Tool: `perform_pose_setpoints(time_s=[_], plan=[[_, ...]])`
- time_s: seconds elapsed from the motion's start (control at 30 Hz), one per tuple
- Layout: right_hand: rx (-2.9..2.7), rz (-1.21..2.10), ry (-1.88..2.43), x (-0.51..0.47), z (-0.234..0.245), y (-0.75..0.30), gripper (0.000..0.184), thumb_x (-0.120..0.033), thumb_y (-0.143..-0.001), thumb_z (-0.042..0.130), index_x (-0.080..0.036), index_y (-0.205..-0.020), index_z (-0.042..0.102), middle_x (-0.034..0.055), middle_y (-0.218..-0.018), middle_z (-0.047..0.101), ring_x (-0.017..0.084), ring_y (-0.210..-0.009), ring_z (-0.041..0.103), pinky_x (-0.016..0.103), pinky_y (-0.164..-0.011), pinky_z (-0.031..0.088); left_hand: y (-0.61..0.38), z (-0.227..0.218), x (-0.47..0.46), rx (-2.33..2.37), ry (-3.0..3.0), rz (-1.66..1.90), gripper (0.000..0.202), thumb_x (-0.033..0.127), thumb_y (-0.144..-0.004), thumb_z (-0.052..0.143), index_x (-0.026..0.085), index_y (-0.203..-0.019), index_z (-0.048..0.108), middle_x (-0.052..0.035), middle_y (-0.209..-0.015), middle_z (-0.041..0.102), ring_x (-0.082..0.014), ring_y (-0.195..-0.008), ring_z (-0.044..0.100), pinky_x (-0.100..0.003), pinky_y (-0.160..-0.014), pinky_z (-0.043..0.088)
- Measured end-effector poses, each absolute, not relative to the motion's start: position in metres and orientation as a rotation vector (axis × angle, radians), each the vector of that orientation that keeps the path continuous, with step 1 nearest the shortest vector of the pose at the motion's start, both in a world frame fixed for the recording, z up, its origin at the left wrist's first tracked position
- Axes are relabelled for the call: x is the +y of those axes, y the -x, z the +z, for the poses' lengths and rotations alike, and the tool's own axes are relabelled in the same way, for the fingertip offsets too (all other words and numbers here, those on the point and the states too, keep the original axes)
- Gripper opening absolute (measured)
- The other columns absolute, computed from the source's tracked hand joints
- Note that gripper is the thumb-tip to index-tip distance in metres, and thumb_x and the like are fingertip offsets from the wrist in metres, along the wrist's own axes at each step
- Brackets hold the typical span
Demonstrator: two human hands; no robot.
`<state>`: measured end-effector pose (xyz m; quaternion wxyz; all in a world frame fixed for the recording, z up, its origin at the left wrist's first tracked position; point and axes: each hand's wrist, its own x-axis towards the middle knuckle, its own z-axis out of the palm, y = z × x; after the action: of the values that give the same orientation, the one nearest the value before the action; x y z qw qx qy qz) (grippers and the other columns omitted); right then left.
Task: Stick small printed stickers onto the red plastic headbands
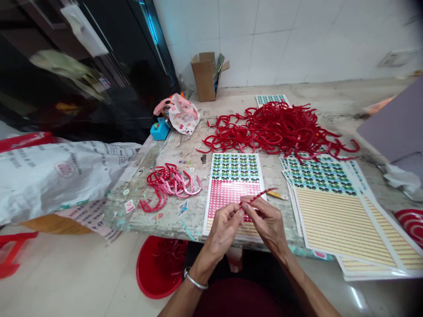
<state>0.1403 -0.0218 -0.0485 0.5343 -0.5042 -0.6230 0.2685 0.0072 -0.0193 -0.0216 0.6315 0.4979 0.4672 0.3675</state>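
My left hand [224, 229] and my right hand [268, 222] meet above a sticker sheet [235, 176], both closed in a pinch on a thin red strip [262, 193]. The strip's far end sticks out to the upper right past my right fingers; its near part is hidden by my fingertips. Small dots show along it. Green-and-black pictures fill the sheet's top, with rows of pale dots on red below. To the left lies a small heap of curved red strips [172, 180] with pale dots. Behind the sheet spreads a large tangled pile of red strips [280, 127].
More sticker sheets [343, 220] overlap at the right, partly beyond the table edge. A blue tape dispenser [159, 130], a patterned bag [183, 115] and an open cardboard box [204, 79] stand at the back left. Below the table is a red bucket [150, 268].
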Motion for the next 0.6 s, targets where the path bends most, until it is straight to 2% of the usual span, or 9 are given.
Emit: perform_pose_setpoints(time_s=[0.17,0.4,0.5,0.6], plan=[[-1.322,0.844,1.300,-0.021,-0.046,-0.142,0.017,-0.028,-0.080,0.058,-0.019,-0.087,0.070,0.0057,-0.084,0.070,0.017,-0.072,0.064,0.025,-0.058,0.054,-0.007,-0.018,-0.026,1.038,-1.042,0.856,0.023,0.037,-0.077,0.057,0.015,-0.070,0.057,0.0013,-0.063,0.048,-0.0105,-0.061,0.042,-0.020,-0.058,0.035],[-1.273,0.958,1.334,-0.017,-0.047,-0.149,0.022,-0.033,-0.079,0.059,-0.018,-0.088,0.072,0.0043,-0.081,0.071,0.018,-0.069,0.065,0.027,-0.058,0.054,-0.008,-0.017,-0.030,1.041,-1.023,0.865,0.019,0.032,-0.080,0.055,0.014,-0.079,0.059,0.0013,-0.066,0.047,-0.0100,-0.062,0.040,-0.020,-0.059,0.034],[-1.309,0.903,1.319,-0.018,-0.046,-0.149,0.020,-0.031,-0.080,0.058,-0.018,-0.086,0.071,0.0051,-0.081,0.071,0.018,-0.069,0.065,0.026,-0.057,0.054,-0.007,-0.019,-0.031,1.074,-1.048,0.847,0.020,0.034,-0.080,0.054,0.014,-0.081,0.059,0.0025,-0.063,0.046,-0.0094,-0.059,0.039,-0.020,-0.055,0.032],[-1.402,0.701,1.279,-0.020,-0.041,-0.148,0.015,-0.025,-0.080,0.058,-0.019,-0.082,0.071,0.0063,-0.084,0.070,0.019,-0.076,0.065,0.029,-0.065,0.053,-0.008,-0.020,-0.033,1.117,-1.109,0.871,0.020,0.034,-0.079,0.056,0.014,-0.077,0.060,0.0016,-0.064,0.048,-0.0103,-0.060,0.041,-0.020,-0.055,0.033]])
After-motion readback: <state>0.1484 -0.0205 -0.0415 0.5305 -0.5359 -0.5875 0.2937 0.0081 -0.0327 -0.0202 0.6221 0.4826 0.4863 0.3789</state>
